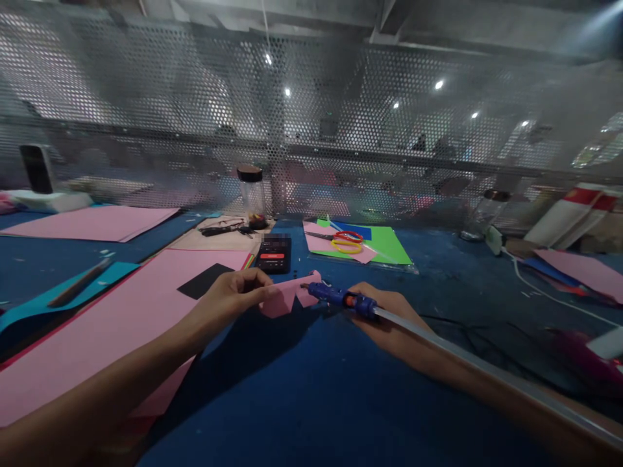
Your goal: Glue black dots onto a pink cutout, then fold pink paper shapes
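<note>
left hand (238,290) has its fingers pinching a small pink paper cutout (278,302) over the dark-blue counter (302,389); right hand (392,301) is wrapped round a blue plastic glue gun (331,294), nozzle right by the paper

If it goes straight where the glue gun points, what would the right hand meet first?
Likely the pink paper in the left hand; the glue gun overlaps it in view, but depth is unclear.
</note>
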A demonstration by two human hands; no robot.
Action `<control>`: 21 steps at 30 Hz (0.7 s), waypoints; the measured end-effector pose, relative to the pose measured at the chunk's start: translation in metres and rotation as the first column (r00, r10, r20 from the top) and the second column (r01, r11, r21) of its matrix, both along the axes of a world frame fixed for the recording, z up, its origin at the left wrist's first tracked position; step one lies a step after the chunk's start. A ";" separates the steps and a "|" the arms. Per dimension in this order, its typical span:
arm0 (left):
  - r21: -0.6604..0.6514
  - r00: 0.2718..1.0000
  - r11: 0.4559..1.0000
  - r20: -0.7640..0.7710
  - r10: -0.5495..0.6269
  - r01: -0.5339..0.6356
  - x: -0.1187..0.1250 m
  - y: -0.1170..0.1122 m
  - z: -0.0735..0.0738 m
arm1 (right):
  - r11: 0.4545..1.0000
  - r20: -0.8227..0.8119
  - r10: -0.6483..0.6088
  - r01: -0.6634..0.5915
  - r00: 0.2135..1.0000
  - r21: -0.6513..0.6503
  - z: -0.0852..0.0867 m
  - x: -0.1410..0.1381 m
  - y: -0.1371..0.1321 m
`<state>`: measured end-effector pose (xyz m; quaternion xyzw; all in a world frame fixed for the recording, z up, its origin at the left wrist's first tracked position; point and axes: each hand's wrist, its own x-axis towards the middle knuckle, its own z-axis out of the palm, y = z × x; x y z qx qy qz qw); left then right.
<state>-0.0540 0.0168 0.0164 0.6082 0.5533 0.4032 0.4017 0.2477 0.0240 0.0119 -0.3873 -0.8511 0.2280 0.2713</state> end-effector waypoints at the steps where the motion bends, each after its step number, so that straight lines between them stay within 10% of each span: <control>1: 0.003 1.000 1.000 -0.007 0.005 -0.005 0.000 0.000 0.001 | 1.000 0.005 0.006 -0.006 1.000 -0.001 0.000 0.000 0.000; 21: 0.019 1.000 1.000 -0.017 -0.012 0.013 -0.001 0.001 0.000 | 1.000 0.022 -0.007 0.007 1.000 0.002 0.001 -0.001 -0.001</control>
